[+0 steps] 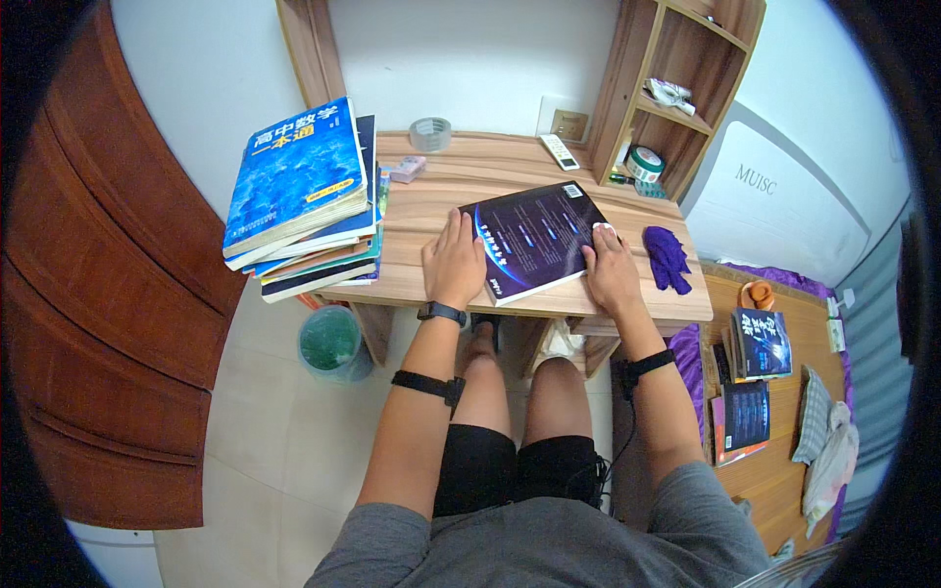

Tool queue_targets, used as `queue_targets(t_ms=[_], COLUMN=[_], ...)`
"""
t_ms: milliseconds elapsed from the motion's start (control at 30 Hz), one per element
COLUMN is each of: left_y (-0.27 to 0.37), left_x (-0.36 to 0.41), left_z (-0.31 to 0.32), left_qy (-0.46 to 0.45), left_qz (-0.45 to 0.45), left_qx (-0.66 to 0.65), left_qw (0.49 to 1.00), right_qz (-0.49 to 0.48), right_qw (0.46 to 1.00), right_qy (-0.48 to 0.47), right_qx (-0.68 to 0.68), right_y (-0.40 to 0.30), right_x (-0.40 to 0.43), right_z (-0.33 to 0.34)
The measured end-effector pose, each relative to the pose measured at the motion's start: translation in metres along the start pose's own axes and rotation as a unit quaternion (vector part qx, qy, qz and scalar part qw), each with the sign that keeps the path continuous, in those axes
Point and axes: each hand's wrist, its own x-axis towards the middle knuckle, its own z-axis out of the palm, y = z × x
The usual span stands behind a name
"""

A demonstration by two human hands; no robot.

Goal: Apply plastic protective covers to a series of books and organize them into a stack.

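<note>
A dark paperback book [537, 239] with blue and white print lies tilted on the wooden desk [397, 213], its barcode corner at the far side. Along the book's left edge rests my left hand [453, 264], fingers straight and thumb at the cover, not wrapped around it. At the right edge, my right hand [612, 272] holds a small white wad [604, 227] under its fingertips, against the book; most of the wad is hidden. To the left stands a leaning stack of books, topped by a thick blue book [294, 176].
Clear tape [430, 135], a small pink box [408, 169] and a white remote control [559, 151] lie toward the back. A crumpled purple glove [666, 259] is right of my right hand. Below left stands a bin [331, 345]; more books [762, 344] lie on the bed at right.
</note>
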Motion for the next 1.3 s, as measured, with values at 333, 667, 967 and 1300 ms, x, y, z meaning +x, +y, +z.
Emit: queue_targets(t_ms=[333,667,967,1300], left_y=[-0.001,0.011,0.006,0.004], left_x=[-0.001,-0.002,-0.001,-0.001], left_z=[-0.003,-0.008,-0.003,0.0], left_qy=[0.016,0.035,0.035,0.04], left_qz=[0.004,0.003,-0.001,0.019], left_qx=[-0.003,-0.02,-0.014,-0.009], left_qw=[1.0,0.999,0.999,0.999], right_qz=[0.118,-0.089,-0.217,-0.084], right_qw=[0.993,0.985,0.958,0.995], right_qy=[0.002,0.089,-0.059,0.005], right_qx=[0.024,0.118,0.179,0.046], right_y=[0.025,-0.025,-0.119,-0.057], right_x=[0.019,0.035,0.004,0.025], right_z=[0.0,-0.008,0.0,0.019])
